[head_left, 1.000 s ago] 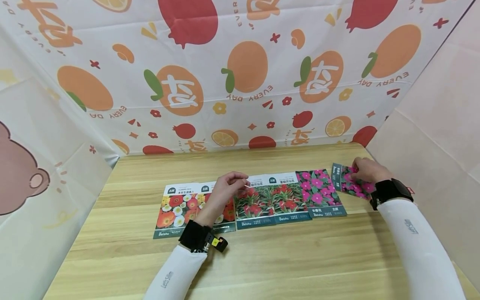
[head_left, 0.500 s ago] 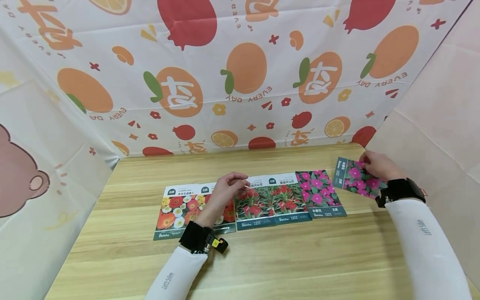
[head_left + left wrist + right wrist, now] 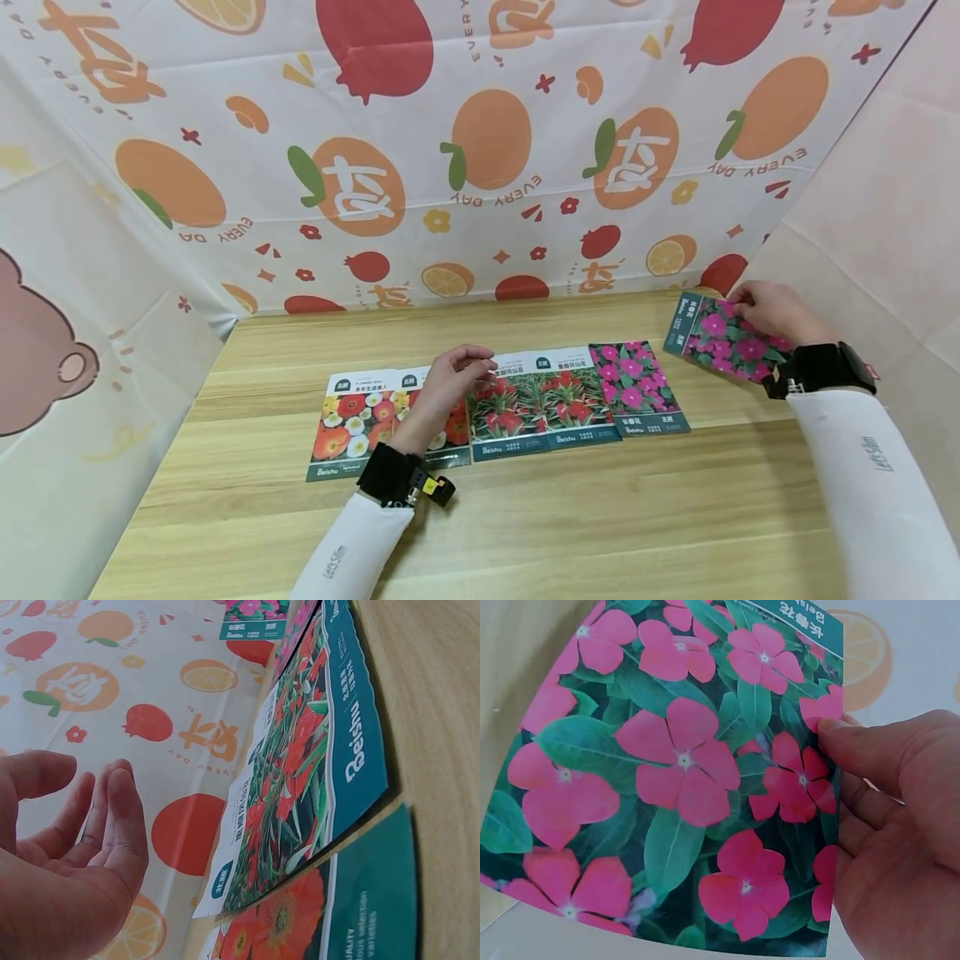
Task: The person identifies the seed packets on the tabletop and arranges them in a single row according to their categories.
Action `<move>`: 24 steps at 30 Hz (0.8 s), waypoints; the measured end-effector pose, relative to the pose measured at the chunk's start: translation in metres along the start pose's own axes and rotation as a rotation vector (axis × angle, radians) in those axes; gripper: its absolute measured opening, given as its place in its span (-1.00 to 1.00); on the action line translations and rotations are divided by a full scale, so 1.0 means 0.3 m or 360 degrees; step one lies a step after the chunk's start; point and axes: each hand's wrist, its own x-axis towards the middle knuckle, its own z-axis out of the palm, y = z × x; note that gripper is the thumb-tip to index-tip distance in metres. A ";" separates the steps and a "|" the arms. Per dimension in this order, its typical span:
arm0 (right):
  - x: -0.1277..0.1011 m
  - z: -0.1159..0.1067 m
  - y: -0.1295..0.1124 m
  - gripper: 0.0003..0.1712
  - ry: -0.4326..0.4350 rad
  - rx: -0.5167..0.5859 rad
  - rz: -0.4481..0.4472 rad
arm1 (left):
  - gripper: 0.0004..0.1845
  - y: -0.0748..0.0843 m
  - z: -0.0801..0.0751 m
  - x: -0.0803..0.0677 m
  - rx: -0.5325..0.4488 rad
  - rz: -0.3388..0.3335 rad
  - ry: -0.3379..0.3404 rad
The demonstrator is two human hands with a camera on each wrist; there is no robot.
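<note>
Seed packets lie in a neat row on the wooden surface (image 3: 525, 517), and one more is up in the air. The right hand (image 3: 776, 310) pinches a pink flower packet (image 3: 723, 337) between thumb and fingers, lifted off the surface at the far right, apart from the row. The left hand (image 3: 442, 387) hangs loose and open over the row, holding nothing.

I think the sorting is mostly done: like packets sit side by side, and only the held one still needs a spot, likely beside the other pink packet (image 3: 637, 387).

Counting: two poppy packets (image 3: 348, 421) with red, white and yellow flowers on the left, one half hidden by the hand; two red leafy plant packets (image 3: 540, 404) in the middle; two pink ones. Six packets in all.
</note>
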 end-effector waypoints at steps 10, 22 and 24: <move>0.017 -0.015 -0.072 -0.75 0.0099 0.0029 -0.0051 | -0.61 0.001 -0.003 0.001 0.0031 -0.0001 -0.0020; 0.039 0.049 -0.391 -0.74 0.0108 0.0322 -0.0215 | -0.69 -0.001 0.000 -0.005 -0.0040 0.0019 -0.0041; 0.042 0.067 -0.443 -0.76 0.0082 0.0370 -0.0262 | -0.70 -0.002 0.001 -0.003 -0.0063 0.0013 -0.0047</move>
